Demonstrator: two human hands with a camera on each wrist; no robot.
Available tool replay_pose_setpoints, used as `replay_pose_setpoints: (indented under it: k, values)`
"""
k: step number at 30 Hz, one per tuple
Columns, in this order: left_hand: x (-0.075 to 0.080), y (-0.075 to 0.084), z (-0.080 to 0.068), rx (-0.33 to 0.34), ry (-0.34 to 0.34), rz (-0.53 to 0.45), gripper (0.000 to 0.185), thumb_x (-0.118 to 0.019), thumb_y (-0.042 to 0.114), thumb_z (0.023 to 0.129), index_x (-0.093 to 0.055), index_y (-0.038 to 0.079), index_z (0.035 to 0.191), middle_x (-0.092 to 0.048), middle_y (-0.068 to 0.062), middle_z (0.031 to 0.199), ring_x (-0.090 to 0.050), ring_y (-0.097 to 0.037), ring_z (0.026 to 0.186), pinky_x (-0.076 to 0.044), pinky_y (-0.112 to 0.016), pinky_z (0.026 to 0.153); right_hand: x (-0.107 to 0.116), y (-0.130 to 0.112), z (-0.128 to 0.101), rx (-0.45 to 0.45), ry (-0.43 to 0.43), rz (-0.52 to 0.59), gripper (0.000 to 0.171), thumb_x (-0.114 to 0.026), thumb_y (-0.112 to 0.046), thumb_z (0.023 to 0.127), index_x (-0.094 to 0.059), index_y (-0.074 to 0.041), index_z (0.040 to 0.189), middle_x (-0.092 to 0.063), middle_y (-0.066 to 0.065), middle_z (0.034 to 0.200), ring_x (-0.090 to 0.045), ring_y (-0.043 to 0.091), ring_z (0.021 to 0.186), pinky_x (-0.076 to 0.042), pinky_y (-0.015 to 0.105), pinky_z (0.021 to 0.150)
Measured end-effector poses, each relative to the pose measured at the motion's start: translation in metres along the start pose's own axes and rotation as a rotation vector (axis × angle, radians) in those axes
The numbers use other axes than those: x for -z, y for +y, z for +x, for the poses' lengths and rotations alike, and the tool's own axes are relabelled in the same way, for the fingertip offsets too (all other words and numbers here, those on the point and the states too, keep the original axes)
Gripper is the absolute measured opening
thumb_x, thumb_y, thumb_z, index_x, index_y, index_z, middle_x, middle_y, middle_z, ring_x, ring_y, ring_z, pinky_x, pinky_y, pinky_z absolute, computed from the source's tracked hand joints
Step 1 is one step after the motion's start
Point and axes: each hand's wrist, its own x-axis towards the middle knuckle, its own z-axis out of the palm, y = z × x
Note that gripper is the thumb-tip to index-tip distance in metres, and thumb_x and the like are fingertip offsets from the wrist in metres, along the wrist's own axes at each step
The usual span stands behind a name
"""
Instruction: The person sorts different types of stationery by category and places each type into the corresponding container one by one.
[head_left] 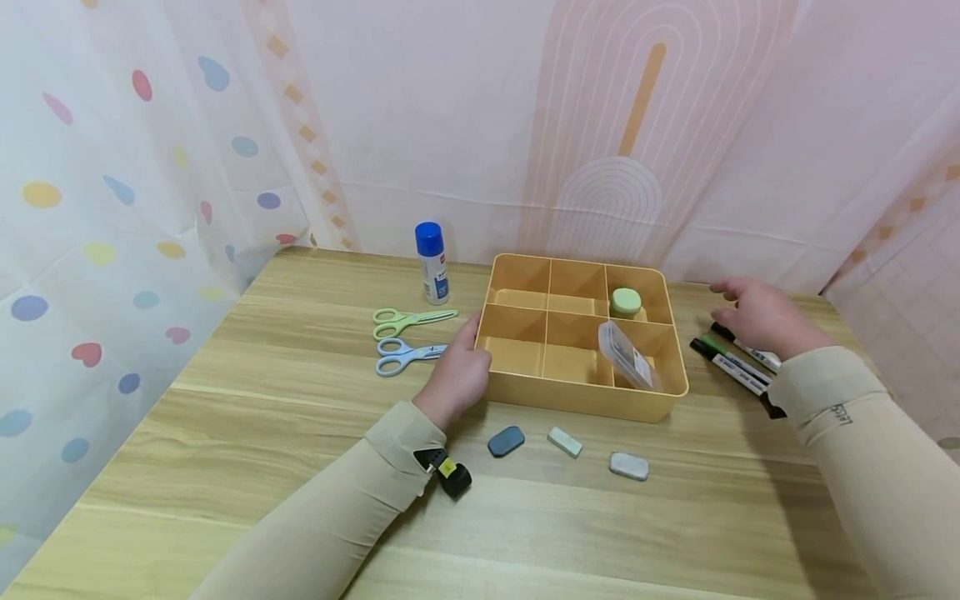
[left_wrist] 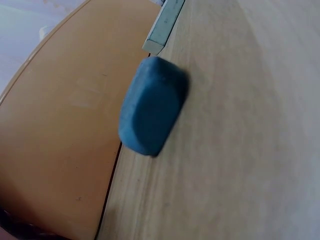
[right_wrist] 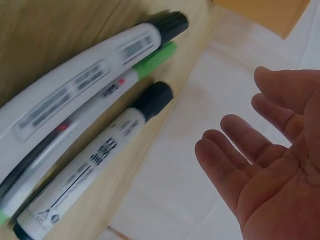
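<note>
Head view: the left hand [head_left: 459, 372] rests against the yellow organizer tray [head_left: 585, 398], fingers relaxed; the right hand [head_left: 757, 317] hovers flat and empty over the markers [head_left: 731, 364].

Left wrist view: a blue eraser [left_wrist: 150, 112] lies just beside the tray wall.

Right wrist view: straight fingers [right_wrist: 235, 145] hang above three markers on the surface.

Markers [right_wrist: 85, 130]: right wrist view cuts off their lower ends; label print blurred, unreadable.
Orange tray [left_wrist: 60, 140]: left wrist view shows only one outer wall, the rest out of frame.
Pale eraser [left_wrist: 162, 27]: clipped by the top edge.
Left hand [head_left: 456, 375]: fingertips hidden against the tray wall.
</note>
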Motion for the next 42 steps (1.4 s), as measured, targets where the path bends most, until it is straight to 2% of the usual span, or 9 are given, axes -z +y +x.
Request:
replay_pose_setpoints:
  k: [8,17,28,35,42]
  values:
    - [0.000,0.001,-0.001,-0.003,-0.001,0.005,0.078,-0.033,-0.001,0.096,-0.019,0.022,0.170,-0.031,-0.006,0.173,-0.035,-0.035,0.157,-0.031,-0.058,0.126,0.000,0.017,-0.002,-0.037,-0.039,-0.053,0.057,-0.052,-0.013,0.104,-0.038,0.015,0.152,-0.044,0.049,0.144,-0.051,0.065,0.127,-0.041,0.074,0.109]
    - [0.001,0.000,0.000,-0.002,-0.002,0.003,0.079,-0.034,-0.002,0.096,-0.018,0.021,0.170,-0.029,-0.005,0.174,-0.034,-0.035,0.157,-0.032,-0.058,0.126,-0.002,0.029,-0.001,0.004,-0.015,-0.125,0.052,-0.056,-0.011,0.100,-0.047,0.018,0.143,-0.057,0.047,0.128,-0.058,0.063,0.117,-0.047,0.071,0.102]
    - [0.001,0.001,-0.001,-0.009,0.001,0.012,0.079,-0.034,-0.001,0.096,-0.019,0.021,0.170,-0.031,-0.006,0.173,-0.036,-0.035,0.156,-0.032,-0.057,0.126,-0.008,0.034,0.000,0.001,-0.079,-0.178,0.052,-0.054,-0.007,0.097,-0.049,0.018,0.142,-0.061,0.045,0.127,-0.065,0.057,0.110,-0.056,0.062,0.087]
    - [0.001,0.001,-0.002,-0.013,0.001,0.011,0.078,-0.034,-0.001,0.096,-0.020,0.020,0.170,-0.032,-0.007,0.172,-0.037,-0.036,0.156,-0.032,-0.058,0.126,-0.012,0.035,0.002,-0.018,-0.088,-0.189,0.052,-0.051,-0.004,0.094,-0.050,0.018,0.141,-0.063,0.042,0.124,-0.063,0.058,0.115,-0.054,0.067,0.094]
    - [0.001,0.001,-0.001,-0.010,0.004,0.018,0.079,-0.034,-0.001,0.096,-0.020,0.021,0.170,-0.031,-0.007,0.172,-0.036,-0.036,0.156,-0.031,-0.058,0.127,-0.013,0.034,0.003,-0.013,-0.087,-0.182,0.051,-0.054,-0.001,0.091,-0.053,0.018,0.138,-0.065,0.041,0.122,-0.064,0.055,0.112,-0.054,0.066,0.094]
